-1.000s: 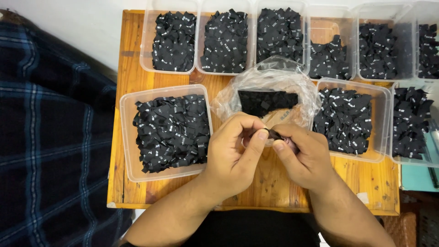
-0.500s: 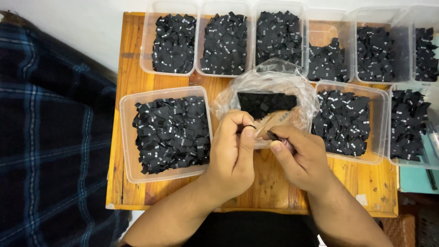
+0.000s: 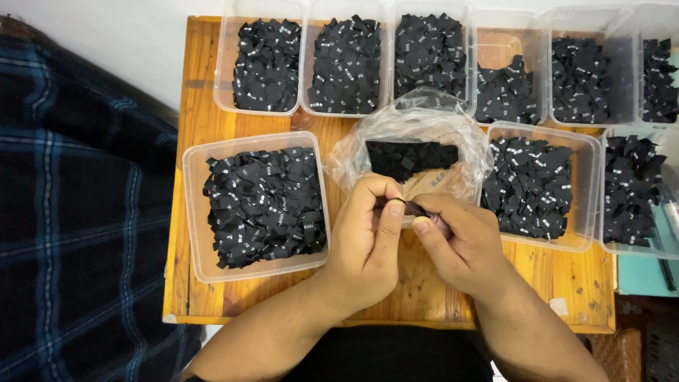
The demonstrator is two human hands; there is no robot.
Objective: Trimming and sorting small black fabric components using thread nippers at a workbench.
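My left hand and my right hand meet over the middle of a small wooden table. Between their fingertips they pinch a small black fabric label. Just behind the hands lies an open clear plastic bag with a pile of black labels inside. A clear plastic box full of black labels with white marks sits to the left of my left hand. Another such box is right of my right hand.
A row of several clear boxes of black labels lines the table's far edge, with one more box at the far right. Dark blue plaid fabric lies left of the table. A teal surface adjoins the right edge.
Both hands stay together in front of the bag. The fingers have shifted slightly on the small label, and the hands have drifted a little toward me.
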